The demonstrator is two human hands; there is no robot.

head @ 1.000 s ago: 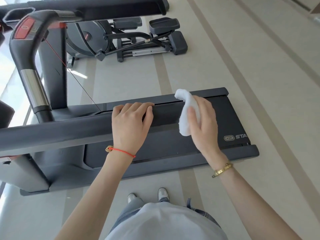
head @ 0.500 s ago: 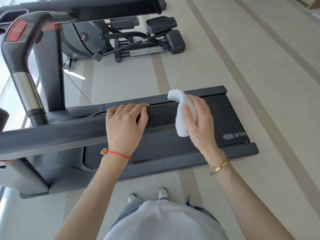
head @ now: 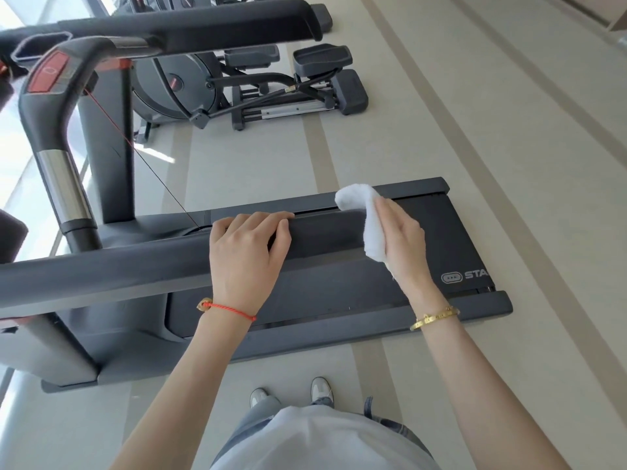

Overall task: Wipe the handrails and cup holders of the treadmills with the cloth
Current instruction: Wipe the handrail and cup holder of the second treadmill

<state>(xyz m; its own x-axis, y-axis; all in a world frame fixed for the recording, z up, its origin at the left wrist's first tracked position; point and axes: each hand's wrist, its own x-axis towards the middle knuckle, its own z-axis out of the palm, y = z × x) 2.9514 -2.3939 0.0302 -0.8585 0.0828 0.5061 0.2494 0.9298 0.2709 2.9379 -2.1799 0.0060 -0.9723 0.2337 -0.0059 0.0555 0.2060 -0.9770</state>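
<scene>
A dark grey padded handrail of the treadmill runs from the left edge to the middle of the view. My left hand grips it, fingers curled over its top. My right hand holds a white cloth wrapped over the free end of that handrail. The far handrail crosses the top of the view. A curved grip with a red button and chrome section rises at the left. No cup holder is plainly visible.
The treadmill belt deck lies below the rail, with side rails on both sides. An elliptical machine stands beyond it on the pale striped floor. My shoes are beside the deck's near edge. A red cord hangs from the console.
My right hand has shifted the cloth a little along the handrail's end, from covering it with the thumb in front to pressing it from the right. The left hand keeps its grip.
</scene>
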